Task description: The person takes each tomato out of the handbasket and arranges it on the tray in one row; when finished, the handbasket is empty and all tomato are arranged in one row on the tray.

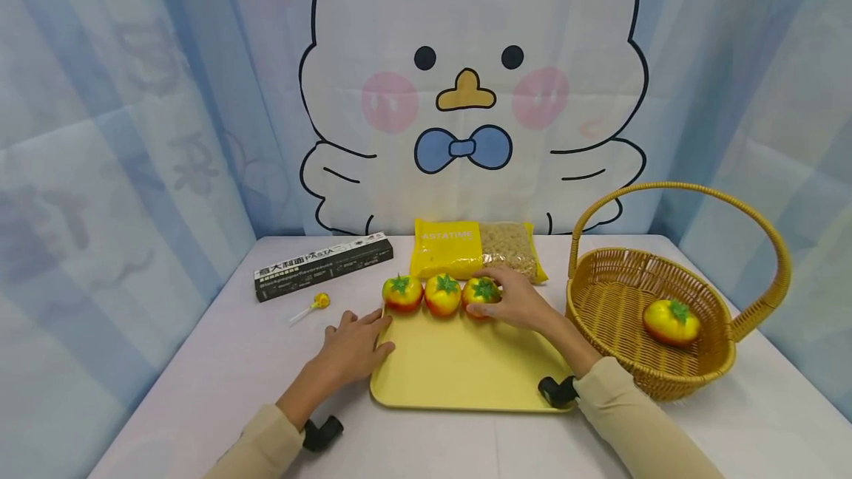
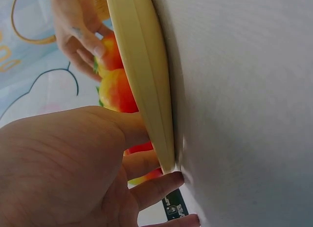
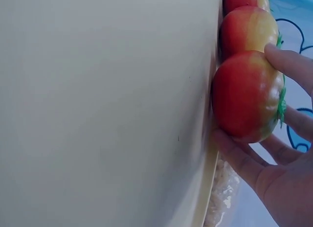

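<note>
Three red-and-yellow toy tomatoes with green leaf tops stand in a row along the far edge of a yellow tray [image 1: 466, 368]. Thumb and fingers of my right hand [image 1: 515, 301] grip the rightmost tomato [image 3: 249, 97], which sits right beside the middle tomato [image 1: 442, 296]. The left tomato [image 1: 403, 294] is at the tray's far left corner. My left hand [image 1: 353, 346] rests at the tray's left rim, fingers fairly straight. In the left wrist view, its thumb and some fingers reach over the rim [image 2: 146, 80] while others touch the table outside.
A wicker basket [image 1: 599, 324] with a tall handle stands at the right, another toy tomato [image 1: 671, 321] inside. Behind the tray lies a yellow pasta bag [image 1: 446, 246]. A black-and-white pasta box [image 1: 324, 265] and a yellow lollipop [image 1: 321, 301] are at the left.
</note>
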`<state>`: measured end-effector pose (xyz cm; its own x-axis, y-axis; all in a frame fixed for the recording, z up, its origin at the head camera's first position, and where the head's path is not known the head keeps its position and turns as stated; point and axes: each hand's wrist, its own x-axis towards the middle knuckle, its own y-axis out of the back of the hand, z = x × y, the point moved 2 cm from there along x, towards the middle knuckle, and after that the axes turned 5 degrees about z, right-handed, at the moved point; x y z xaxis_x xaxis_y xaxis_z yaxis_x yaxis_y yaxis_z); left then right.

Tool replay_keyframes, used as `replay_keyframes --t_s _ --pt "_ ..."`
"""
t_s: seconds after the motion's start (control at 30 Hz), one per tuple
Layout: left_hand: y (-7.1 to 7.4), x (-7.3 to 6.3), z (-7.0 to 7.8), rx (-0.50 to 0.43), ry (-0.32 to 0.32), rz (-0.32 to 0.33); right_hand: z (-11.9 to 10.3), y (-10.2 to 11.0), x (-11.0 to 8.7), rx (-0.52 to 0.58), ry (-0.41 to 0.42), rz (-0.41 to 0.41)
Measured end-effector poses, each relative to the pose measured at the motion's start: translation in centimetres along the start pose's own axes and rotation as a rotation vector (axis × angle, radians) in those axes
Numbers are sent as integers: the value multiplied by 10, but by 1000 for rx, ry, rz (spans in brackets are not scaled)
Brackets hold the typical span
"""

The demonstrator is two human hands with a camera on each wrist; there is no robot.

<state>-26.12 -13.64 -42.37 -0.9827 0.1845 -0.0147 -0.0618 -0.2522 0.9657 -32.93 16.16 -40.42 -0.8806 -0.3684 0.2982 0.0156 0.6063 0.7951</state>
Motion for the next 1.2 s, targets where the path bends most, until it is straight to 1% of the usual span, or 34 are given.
replay_keyframes --t_s 0.63,0.93,1.2 --pt "0 0 1 -4 -1 -1 4 -3 4 4 -12 2" --pt "0 1 0 -3 -2 0 2 -2 4 -10 16 10" --pt "0 0 -1 1 0 -6 2 0 2 -2 21 12"
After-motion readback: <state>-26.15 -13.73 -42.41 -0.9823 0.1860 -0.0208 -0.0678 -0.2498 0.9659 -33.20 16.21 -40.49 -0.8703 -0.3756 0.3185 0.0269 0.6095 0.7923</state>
